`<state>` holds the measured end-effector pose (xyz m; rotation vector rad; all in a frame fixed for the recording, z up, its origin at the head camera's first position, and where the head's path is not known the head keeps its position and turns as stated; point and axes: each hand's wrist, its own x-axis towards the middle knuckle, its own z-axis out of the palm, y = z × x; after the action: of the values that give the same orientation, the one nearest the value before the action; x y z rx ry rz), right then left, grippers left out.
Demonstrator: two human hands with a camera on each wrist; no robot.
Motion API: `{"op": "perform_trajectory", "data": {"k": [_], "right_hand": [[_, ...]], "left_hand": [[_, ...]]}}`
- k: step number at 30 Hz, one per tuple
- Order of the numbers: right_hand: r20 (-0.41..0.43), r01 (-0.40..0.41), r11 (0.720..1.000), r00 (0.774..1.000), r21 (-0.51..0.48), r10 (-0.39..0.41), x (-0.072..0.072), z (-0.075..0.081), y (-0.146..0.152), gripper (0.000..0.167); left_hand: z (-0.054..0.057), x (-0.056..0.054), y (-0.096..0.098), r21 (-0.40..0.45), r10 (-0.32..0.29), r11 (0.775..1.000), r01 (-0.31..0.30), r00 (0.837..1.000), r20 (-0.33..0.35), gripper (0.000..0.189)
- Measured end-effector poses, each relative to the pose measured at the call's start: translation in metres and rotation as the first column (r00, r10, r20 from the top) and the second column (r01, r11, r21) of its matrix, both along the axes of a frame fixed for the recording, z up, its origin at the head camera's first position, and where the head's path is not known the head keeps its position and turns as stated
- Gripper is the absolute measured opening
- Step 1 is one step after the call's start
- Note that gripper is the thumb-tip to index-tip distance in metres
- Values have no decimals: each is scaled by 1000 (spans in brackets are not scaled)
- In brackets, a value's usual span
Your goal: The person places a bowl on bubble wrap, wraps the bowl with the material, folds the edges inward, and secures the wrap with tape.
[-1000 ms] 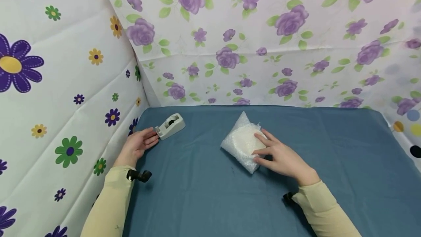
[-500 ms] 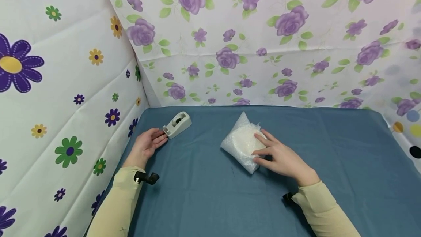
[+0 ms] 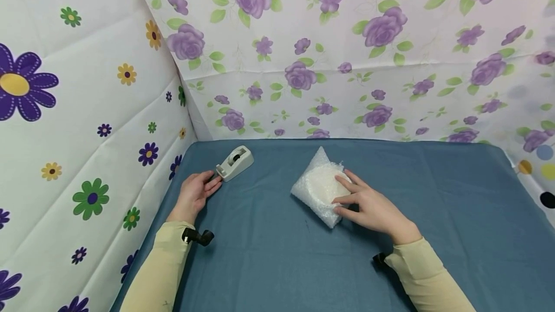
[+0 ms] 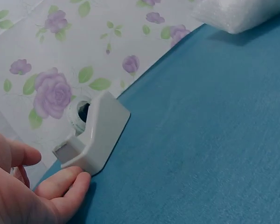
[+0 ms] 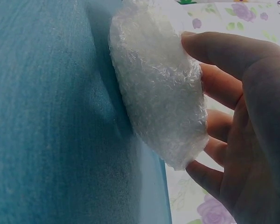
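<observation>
A white tape dispenser (image 3: 235,163) stands on the blue table near the back left, its cutting end toward my left hand (image 3: 196,195). Loosely extended fingers of that hand touch the dispenser's near end; in the left wrist view the fingertips (image 4: 79,179) meet its lower front corner. A bubble-wrapped package (image 3: 318,189) with a round whitish item inside lies at the middle of the table. Across its right side rests my right hand (image 3: 368,206), fingers spread. The right wrist view shows the thumb and fingers along the edge of the bubble wrap (image 5: 158,84).
A blue cloth (image 3: 277,264) covers the table. Behind it hangs a white curtain with purple roses (image 3: 299,76), and at the left a white sheet with bright flowers (image 3: 91,200). Black wrist mounts (image 3: 198,236) sit on both sleeves.
The tape dispenser and my left hand have shifted right and slightly away together, mostly in the first half second. My right hand and the package have stayed in place.
</observation>
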<state>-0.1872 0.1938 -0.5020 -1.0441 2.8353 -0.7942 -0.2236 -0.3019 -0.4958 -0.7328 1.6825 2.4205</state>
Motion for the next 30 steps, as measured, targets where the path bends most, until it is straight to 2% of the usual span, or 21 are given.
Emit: {"op": "perform_trajectory", "data": {"k": [9,30], "right_hand": [[1,-2,1000,1000,-3,2,-1,-2,0,35],[-9,-3,1000,1000,5,3,0,1,0,37]], "left_hand": [[-9,2,2,-107,18,994,-20,1000,-16,7],[-11,0,4,-261,27,965,-24,1000,8,13]]}}
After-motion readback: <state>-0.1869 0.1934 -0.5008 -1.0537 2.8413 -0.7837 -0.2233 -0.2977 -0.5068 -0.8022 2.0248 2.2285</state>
